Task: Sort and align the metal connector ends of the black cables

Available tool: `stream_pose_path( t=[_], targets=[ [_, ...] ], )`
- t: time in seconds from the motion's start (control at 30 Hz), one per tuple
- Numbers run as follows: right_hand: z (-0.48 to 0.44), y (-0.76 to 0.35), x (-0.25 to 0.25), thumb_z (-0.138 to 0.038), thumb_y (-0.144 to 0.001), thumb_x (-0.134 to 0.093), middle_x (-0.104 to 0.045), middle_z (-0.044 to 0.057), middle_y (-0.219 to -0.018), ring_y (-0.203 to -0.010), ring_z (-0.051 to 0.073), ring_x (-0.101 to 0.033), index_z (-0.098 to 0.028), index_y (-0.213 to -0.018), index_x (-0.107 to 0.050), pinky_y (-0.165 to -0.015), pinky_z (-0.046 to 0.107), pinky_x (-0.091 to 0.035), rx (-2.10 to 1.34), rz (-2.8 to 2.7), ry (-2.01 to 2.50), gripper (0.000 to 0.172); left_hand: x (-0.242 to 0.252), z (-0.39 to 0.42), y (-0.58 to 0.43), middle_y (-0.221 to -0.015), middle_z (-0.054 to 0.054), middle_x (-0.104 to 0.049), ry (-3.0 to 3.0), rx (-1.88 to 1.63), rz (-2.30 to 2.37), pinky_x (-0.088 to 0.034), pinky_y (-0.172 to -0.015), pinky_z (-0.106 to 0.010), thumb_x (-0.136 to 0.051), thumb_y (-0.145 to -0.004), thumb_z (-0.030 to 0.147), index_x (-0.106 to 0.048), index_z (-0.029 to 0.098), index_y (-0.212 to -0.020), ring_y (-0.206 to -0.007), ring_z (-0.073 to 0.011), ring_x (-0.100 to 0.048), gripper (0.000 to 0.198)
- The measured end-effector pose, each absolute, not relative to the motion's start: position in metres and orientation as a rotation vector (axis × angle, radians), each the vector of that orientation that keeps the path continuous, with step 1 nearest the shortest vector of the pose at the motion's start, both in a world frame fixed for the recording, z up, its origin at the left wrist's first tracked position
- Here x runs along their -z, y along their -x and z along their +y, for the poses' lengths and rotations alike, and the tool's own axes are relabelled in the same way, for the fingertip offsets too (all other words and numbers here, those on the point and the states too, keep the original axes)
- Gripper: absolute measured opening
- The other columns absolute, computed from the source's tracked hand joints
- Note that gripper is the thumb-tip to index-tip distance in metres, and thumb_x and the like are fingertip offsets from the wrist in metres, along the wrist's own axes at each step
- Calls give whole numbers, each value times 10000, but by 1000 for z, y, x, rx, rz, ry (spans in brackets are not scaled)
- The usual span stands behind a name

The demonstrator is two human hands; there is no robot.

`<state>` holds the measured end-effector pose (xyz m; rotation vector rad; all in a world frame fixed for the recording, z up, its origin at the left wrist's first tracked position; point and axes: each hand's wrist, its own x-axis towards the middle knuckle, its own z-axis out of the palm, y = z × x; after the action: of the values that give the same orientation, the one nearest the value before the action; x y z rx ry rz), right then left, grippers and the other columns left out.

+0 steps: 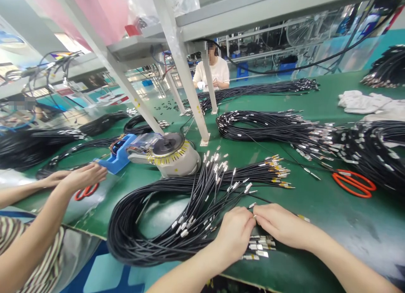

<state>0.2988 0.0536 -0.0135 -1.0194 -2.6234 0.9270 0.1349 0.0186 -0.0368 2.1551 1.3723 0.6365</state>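
Observation:
My left hand and my right hand meet fingertip to fingertip at the near edge of the green table. Both are closed in a pinch on a thin black cable end with a metal connector. A big coil of black cables with silver and gold tips lies just left of my hands. Several connector ends lie under my left hand.
A grey tape dispenser with a blue part stands behind the coil. Orange scissors lie to the right. More cable bundles cover the far table. A neighbour's arms reach in at left near red scissors. Another person sits opposite.

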Motion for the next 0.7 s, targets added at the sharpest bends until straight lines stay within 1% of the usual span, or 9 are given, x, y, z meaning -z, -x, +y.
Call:
stream_pose_path(
  t=[0.2,0.33,0.4,0.5,0.53,0.57,0.63,0.7],
  targets=[
    [55,-299,18,-184,-906,-316,-576,20,-661,-594,148,-493,-190,-677,-479,-577,252,-362,-867,-2608,1028,281,36,19,-138,-684,-29,-580,-2098,-656,1390,-388,-648,-267,-379,-870,168,-591,166,-678,-676,-155,-519,286],
    [57,-303,12,-215,-904,-344,-532,-21,-579,-539,114,-465,-180,-626,-476,-528,217,-339,-1065,-2522,1025,309,22,21,-132,-696,-24,-610,-1940,-761,1303,-403,-664,-258,-439,-852,172,-628,166,-690,-676,-145,-533,249],
    [56,-306,7,-229,-871,-418,-532,-33,-574,-535,104,-464,-175,-638,-510,-515,201,-336,-1155,-2519,996,256,8,20,-120,-757,-38,-634,-1869,-880,1241,-415,-734,-274,-481,-839,193,-654,166,-736,-756,-160,-551,203],
    [52,-309,2,-192,-752,-553,-571,-27,-637,-574,114,-487,-180,-697,-586,-523,197,-345,-1095,-2614,997,65,-17,16,-92,-926,-80,-630,-1755,-1050,1216,-396,-859,-330,-528,-822,244,-684,168,-791,-929,-206,-540,176],
    [51,-309,2,-172,-723,-566,-588,-20,-666,-599,123,-503,-186,-716,-605,-537,200,-353,-1052,-2654,999,42,-24,14,-80,-969,-92,-616,-1701,-1097,1235,-389,-877,-343,-539,-816,260,-692,167,-793,-962,-219,-531,180],
    [50,-309,2,-155,-711,-564,-604,-12,-694,-627,133,-520,-191,-723,-618,-556,206,-363,-1013,-2688,998,66,-31,10,-69,-998,-103,-603,-1638,-1152,1263,-386,-883,-350,-553,-808,275,-697,163,-788,-983,-230,-522,184],
    [48,-308,5,-127,-711,-535,-625,2,-731,-671,146,-545,-195,-706,-625,-594,218,-378,-961,-2729,989,113,-41,4,-46,-1012,-118,-591,-1498,-1280,1317,-400,-855,-337,-596,-774,294,-704,147,-763,-992,-243,-513,183],
    [47,-307,8,-99,-716,-503,-631,6,-738,-669,146,-554,-194,-678,-615,-602,220,-385,-950,-2745,971,152,-49,-3,-24,-1014,-129,-591,-1359,-1407,1341,-435,-740,-292,-649,-728,297,-702,126,-738,-905,-222,-534,180]
  ],
)
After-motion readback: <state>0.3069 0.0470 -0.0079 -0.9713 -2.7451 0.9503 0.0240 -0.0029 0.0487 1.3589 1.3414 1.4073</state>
